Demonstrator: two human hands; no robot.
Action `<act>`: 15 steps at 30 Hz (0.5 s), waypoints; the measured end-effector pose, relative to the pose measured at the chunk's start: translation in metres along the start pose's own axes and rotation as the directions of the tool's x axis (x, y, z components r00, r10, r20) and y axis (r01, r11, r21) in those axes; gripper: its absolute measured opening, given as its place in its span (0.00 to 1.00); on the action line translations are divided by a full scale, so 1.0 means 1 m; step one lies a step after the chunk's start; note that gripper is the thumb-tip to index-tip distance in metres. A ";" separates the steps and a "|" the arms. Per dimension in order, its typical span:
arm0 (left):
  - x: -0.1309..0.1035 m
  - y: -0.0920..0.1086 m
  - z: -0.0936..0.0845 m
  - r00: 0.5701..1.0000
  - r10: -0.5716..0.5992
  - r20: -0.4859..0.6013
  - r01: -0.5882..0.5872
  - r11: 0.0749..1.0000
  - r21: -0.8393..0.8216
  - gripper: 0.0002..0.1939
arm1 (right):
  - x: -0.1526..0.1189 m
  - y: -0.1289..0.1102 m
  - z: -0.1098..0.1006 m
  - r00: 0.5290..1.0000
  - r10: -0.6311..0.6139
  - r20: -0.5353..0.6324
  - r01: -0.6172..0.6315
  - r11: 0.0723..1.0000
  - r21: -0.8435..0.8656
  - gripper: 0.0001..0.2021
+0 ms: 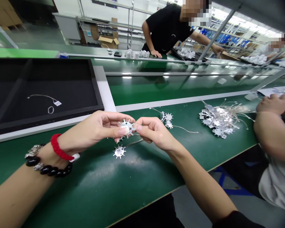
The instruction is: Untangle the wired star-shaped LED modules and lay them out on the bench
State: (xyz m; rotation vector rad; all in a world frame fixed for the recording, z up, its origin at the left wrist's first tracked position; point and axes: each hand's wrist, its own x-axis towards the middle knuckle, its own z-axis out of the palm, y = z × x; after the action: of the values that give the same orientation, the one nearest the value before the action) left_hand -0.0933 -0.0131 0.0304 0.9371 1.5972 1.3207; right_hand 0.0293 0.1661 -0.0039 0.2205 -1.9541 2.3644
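A white, gear-shaped disc with spokes (127, 123) is pinched between the thumb and fingers of my left hand (102, 128). My right hand (154, 131) grips the right edge of that same disc between thumb and forefinger, so both hands meet on it. Just below, a similar spoked disc (119, 151) with a printed label and a thin wire lies on the green table. Behind my right hand rests a little cluster of spoked discs (167, 118) with wires. Whether my left fingers hide a further part, I cannot tell.
A heap of spoked discs with wires (218, 118) lies at the right, near a co-worker's hands (275, 103). On the left, a black tray (68, 66) holds a labelled wire (57, 103) and a small loop (50, 110). Another person (165, 28) stands across the line.
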 end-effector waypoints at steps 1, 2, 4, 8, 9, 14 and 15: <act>0.000 0.000 0.000 1.000 0.001 -0.005 -0.001 1.000 0.007 0.13 | 0.000 0.000 -0.001 1.000 0.002 -0.006 -0.002 1.000 -0.011 0.14; 0.001 0.000 -0.001 1.000 0.004 -0.012 -0.003 1.000 0.016 0.13 | -0.001 0.000 -0.001 1.000 0.011 -0.017 -0.012 1.000 -0.026 0.13; 0.001 0.001 -0.001 1.000 0.001 -0.030 0.000 0.999 0.050 0.14 | -0.002 0.000 -0.001 0.997 0.046 -0.054 -0.049 0.997 -0.062 0.13; 0.000 0.002 -0.001 0.997 -0.012 -0.076 0.026 0.984 0.177 0.19 | -0.002 -0.001 -0.001 0.987 0.093 -0.131 -0.111 0.985 -0.134 0.12; 0.000 0.002 -0.001 0.996 -0.014 -0.088 0.032 0.978 0.208 0.21 | -0.001 0.000 -0.001 0.984 0.102 -0.148 -0.124 0.980 -0.153 0.13; 0.003 -0.003 0.001 0.992 -0.004 -0.124 0.041 0.953 0.299 0.25 | 0.003 0.006 -0.004 0.966 0.102 -0.240 -0.168 0.947 -0.274 0.15; 0.005 -0.005 0.001 0.992 -0.004 -0.126 0.043 0.949 0.312 0.26 | 0.005 0.008 -0.005 0.965 0.091 -0.246 -0.164 0.942 -0.294 0.15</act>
State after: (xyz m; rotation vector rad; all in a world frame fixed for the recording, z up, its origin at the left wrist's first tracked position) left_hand -0.0940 -0.0090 0.0252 1.0375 1.9492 1.1454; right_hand 0.0232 0.1694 -0.0119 -0.1968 -2.2420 1.9954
